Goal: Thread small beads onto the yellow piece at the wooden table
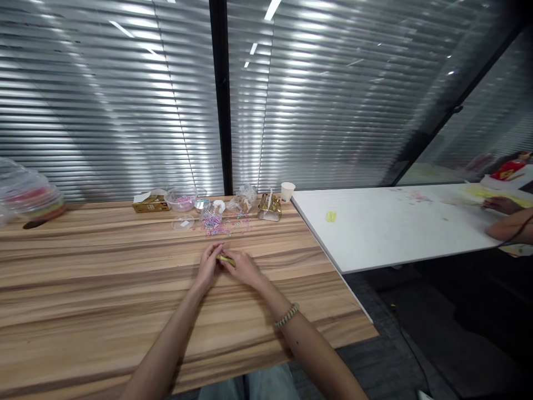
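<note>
My right hand (244, 267) is closed around a slim yellow-green stick-like tool (226, 259), whose exact kind I cannot tell. Close beside it, my left hand (207, 265) has its fingers pinched together at the tool's left end. Whatever lies between those fingertips is too small to make out. Both hands are just above the wooden table (104, 311). Beyond them, small pink, purple and teal pieces (216, 230) lie scattered near a clear bag of similar pieces (212, 220).
Along the back edge stand a gold tissue box (150, 201), a clear bowl (182, 201), a crumpled gold packet (270, 208) and a paper cup (287, 191). A white table (375, 239) adjoins on the right, where another person's hand (502, 205) rests. Plastic containers (31, 194) sit far left.
</note>
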`<state>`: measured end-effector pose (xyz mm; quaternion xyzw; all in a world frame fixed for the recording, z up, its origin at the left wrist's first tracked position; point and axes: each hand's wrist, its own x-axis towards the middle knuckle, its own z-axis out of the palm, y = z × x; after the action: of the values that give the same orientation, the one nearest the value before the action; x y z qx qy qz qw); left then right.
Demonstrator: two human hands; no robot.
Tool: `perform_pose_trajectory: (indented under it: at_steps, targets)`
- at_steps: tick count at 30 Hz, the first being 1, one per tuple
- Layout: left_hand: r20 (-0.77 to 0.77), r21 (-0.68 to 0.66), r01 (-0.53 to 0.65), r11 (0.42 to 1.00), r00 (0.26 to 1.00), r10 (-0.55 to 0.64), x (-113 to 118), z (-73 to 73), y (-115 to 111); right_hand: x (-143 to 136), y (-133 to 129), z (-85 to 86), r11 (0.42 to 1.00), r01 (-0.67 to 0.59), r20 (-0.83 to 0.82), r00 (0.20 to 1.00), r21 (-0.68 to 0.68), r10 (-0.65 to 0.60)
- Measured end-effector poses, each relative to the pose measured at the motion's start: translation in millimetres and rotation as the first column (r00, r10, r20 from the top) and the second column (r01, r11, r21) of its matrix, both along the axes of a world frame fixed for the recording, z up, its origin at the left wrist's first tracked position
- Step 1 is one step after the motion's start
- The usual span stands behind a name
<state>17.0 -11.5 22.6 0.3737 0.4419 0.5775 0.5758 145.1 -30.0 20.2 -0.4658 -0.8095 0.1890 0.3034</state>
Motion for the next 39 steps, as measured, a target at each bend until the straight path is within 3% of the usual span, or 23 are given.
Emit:
perform_pose_trajectory:
  at_steps: [15,20,24,27,29,34,39]
  targets:
    - [0.021,-0.011,-0.007,1.0,1.0,0.007,0,4.2,-2,2,0,0.6,0.997,-0.033,0.017,0.999,0.067,0.032]
    - [0.052,0.007,-0.017,1.0,0.999,0.017,-3,3.8,0,1,2,0.0,0.991,0.016,0.062,0.998,0.131,-0.024]
    - [-0.177,0.152,-0.043,0.987,0.982,0.07,-8,-0.7,3,0,3,-2.1,0.985,0.027,0.085,0.996,0.171,-0.042]
    - [-0.437,0.298,-0.041,0.954,0.882,0.174,-10,-1.3,1,0,3,-3.1,0.982,0.01,0.103,0.994,0.189,-0.03]
    - [-0.533,0.344,-0.018,0.939,0.819,0.212,-11,-0.1,-1,0,3,-3.4,0.982,0.008,0.107,0.994,0.187,-0.028]
    - [-0.6,0.381,0.011,0.925,0.764,0.238,-10,3.7,-6,-1,4,-6.1,0.982,0.02,0.053,0.998,0.188,-0.031]
    - [-0.528,0.349,0.037,0.937,0.833,0.164,-8,6.1,-6,-2,8,-12.4,0.984,0.041,-0.025,0.999,0.172,-0.037]
